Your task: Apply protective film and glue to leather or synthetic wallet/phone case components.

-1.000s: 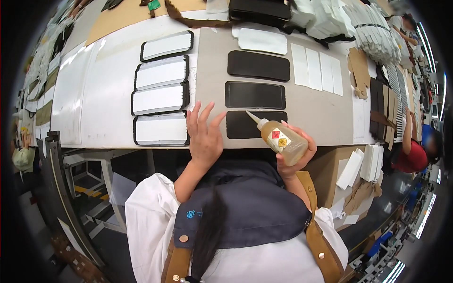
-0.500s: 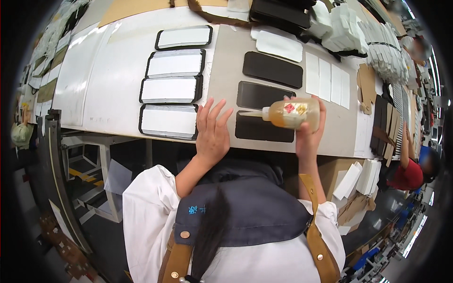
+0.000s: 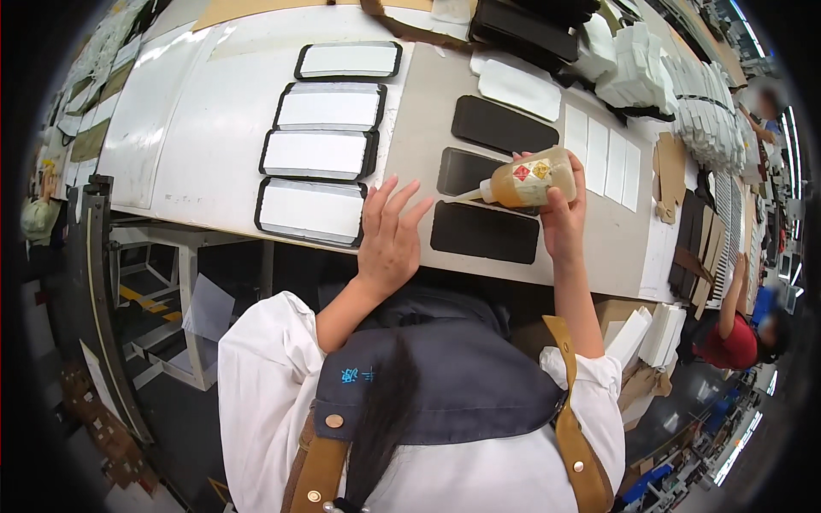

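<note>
My right hand grips a clear squeeze bottle of amber liquid, tilted so its thin nozzle points left, over the black rectangular panels. Below the nozzle lies the nearest black panel. Another panel, greyish-black, is partly hidden behind the bottle, and a third black panel is farther back. My left hand is open with fingers spread, at the table's front edge. It is nearest to a white sheet with black edging, the closest in a column of several such pieces.
White strips lie side by side at the right of the grey board. White padded pieces and black stacks are at the back. Bundled white pieces stand at far right. A person in red is beyond.
The bottle has risen slightly away from me, its nozzle tipping lower at the left and uncovering more of the nearest black panel. My left hand stays spread. The view has shifted a little.
</note>
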Tool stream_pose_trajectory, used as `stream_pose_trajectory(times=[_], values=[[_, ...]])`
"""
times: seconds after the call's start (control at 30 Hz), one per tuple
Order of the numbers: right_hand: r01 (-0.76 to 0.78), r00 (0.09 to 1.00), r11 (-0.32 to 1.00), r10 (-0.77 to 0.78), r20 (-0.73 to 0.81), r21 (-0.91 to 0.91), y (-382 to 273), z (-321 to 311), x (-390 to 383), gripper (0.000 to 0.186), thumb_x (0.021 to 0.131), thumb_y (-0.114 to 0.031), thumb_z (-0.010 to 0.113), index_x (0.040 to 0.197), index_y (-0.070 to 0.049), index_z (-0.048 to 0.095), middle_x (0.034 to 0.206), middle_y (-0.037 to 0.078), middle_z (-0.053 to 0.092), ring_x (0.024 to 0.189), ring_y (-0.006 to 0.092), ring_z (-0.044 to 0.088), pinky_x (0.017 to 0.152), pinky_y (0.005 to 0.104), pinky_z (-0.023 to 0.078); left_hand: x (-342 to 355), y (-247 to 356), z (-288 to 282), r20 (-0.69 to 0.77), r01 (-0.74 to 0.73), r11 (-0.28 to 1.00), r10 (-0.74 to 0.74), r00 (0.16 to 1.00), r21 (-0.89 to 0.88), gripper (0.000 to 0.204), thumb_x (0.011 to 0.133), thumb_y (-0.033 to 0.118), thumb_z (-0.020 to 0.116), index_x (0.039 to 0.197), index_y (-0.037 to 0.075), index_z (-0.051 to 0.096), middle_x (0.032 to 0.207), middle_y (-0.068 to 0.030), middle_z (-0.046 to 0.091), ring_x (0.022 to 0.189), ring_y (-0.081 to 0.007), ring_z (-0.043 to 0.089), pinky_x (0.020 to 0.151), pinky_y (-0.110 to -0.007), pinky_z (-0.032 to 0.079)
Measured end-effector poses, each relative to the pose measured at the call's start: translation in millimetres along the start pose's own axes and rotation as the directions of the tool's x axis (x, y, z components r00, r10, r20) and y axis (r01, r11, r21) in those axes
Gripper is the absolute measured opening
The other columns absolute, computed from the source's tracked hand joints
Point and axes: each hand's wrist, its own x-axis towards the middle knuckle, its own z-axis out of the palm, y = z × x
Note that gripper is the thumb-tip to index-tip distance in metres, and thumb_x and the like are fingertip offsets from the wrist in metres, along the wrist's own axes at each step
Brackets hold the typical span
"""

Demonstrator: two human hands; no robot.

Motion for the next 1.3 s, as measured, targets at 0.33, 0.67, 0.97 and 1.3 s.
stream_pose_trajectory(times=[0.33, 0.67, 0.97, 1.3], values=[[-0.030, 0.998, 0.999, 0.032, 0.045, -0.041, 3.5, -3.3, -6.1, 0.076, 0.092, -0.032, 0.081, 0.150, -0.008, 0.037, 0.136, 0.025, 0.063, 0.132, 0.0366, 0.062, 0.112, 0.0464, 0.051, -0.7, -0.1, 1.6, -0.013, -0.017, 0.999, 0.017, 1.000, 0.042, 0.057, 0.082, -0.006, 0.060, 0.137, 0.009, 0.061, 0.150, -0.0139, 0.051, 0.146, -0.0408, 0.041, 0.120, -0.058, 0.036], [-0.086, 0.987, 0.992, 0.097, 0.127, -0.088, 3.1, -1.4, -36.3, 0.087, 0.089, -0.050, 0.080, 0.152, -0.006, 0.037, 0.137, 0.026, 0.060, 0.133, 0.0430, 0.060, 0.113, 0.0517, 0.050, 1.1, 2.9, 0.2, 0.006, 0.011, 1.000, -0.012, 1.000, 0.012, 0.048, 0.089, -0.008, 0.060, 0.134, 0.009, 0.062, 0.148, -0.0145, 0.054, 0.146, -0.0435, 0.040, 0.122, -0.059, 0.030], [0.093, 0.935, 0.994, -0.071, -0.347, 0.049, -27.2, -70.6, -41.7, 0.090, 0.091, -0.060, 0.075, 0.151, -0.002, 0.040, 0.140, 0.023, 0.061, 0.136, 0.0382, 0.058, 0.117, 0.0485, 0.048, 1.0, 3.7, 0.5, 0.014, 0.012, 0.999, -0.013, 1.000, 0.039, 0.046, 0.089, -0.009, 0.060, 0.132, 0.008, 0.063, 0.148, -0.0130, 0.054, 0.148, -0.0426, 0.039, 0.123, -0.057, 0.029], [0.111, 0.933, 0.960, -0.191, -0.306, -0.259, -45.8, -95.9, -54.4, 0.081, 0.091, -0.050, 0.079, 0.144, 0.000, 0.041, 0.131, 0.024, 0.064, 0.125, 0.0380, 0.066, 0.108, 0.0464, 0.055, 2.0, 4.3, 1.8, 0.018, -0.008, 0.998, 0.007, 1.000, 0.055, 0.044, 0.090, -0.008, 0.059, 0.131, 0.008, 0.064, 0.147, -0.0134, 0.055, 0.148, -0.0426, 0.038, 0.123, -0.057, 0.029]])
